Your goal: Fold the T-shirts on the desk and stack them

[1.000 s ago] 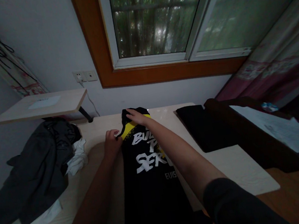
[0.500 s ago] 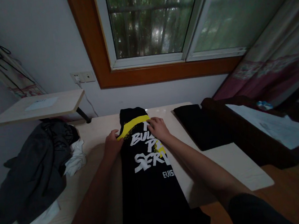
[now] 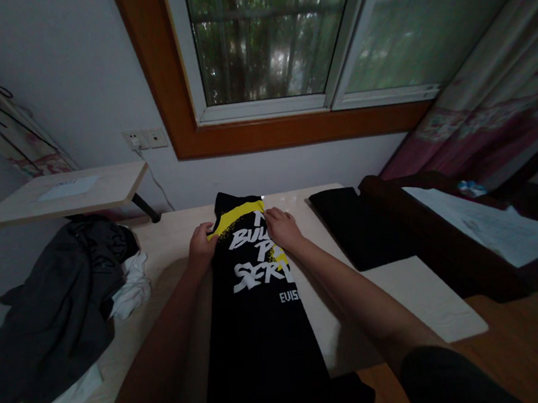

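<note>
A black T-shirt (image 3: pixel 260 333) with white lettering and a yellow band lies folded into a long strip down the middle of the pale wooden table (image 3: pixel 166 240). Its lower end hangs over the near edge. My left hand (image 3: pixel 202 245) grips the strip's left edge at the yellow band, fingers curled on the cloth. My right hand (image 3: pixel 282 228) holds the right edge at the same height, fingers closed on the fabric beside the lettering.
A heap of dark grey and white clothes (image 3: pixel 65 298) covers the table's left part. A folded black garment (image 3: pixel 358 226) lies at the right. Behind it stands dark furniture with a white sheet (image 3: pixel 493 229). A small shelf (image 3: pixel 62 194) juts from the wall.
My right hand came back from the shirt's far top end to its right edge at the yellow band. My left hand shifted slightly along the left edge. The view drifted a little to the right.
</note>
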Available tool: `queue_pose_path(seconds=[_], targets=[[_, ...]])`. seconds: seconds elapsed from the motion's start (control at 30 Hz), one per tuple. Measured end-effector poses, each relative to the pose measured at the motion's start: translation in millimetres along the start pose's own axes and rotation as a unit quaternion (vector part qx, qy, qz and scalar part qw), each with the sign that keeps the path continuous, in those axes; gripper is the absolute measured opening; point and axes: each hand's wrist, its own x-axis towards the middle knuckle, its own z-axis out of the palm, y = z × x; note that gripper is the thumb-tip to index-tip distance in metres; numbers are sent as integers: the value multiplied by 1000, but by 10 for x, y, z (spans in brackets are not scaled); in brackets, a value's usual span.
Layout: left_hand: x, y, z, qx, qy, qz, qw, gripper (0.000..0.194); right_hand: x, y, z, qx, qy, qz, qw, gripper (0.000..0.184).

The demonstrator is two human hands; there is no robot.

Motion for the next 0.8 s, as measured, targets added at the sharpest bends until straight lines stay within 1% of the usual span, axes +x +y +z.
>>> queue_pose_path(seconds=[0.13,0.23,0.33,0.4,0.47,0.53,0.6,0.63,0.67,0.73,0.8], targets=[[185,-130,49,-17,11,-9,1000,31,209,17,-13,-7,-22,12,1000,48],[235,-193,17,-29,21,-16,999,29,276,14,-44,-5,-28,17,999,48],[202,-200,-79,-37,18,-6,999,26,232,-47,-108,-4,4,23,1000,48],[150,-182,-155,-39,9,7,999,24,144,-145,-165,6,35,-4,999,46],[85,-162,-224,-39,0,17,999,23,15,-295,-220,35,48,-75,995,42],[17,-151,-278,-27,-4,29,999,24,-147,-490,-256,80,33,-187,978,35],[-44,-149,-317,-5,-7,41,999,26,-322,-702,-269,124,-3,-312,942,31],[-68,-149,-331,6,-11,45,999,26,-406,-804,-268,136,-21,-366,921,29],[-88,-149,-340,15,-16,46,999,27,-481,-897,-263,137,-37,-406,903,28],[-111,-148,-349,23,-30,41,998,27,-593,-1045,-250,120,-57,-453,882,24],[-118,-148,-345,23,-41,34,998,29,-646,-1133,-238,101,-70,-469,874,22]])
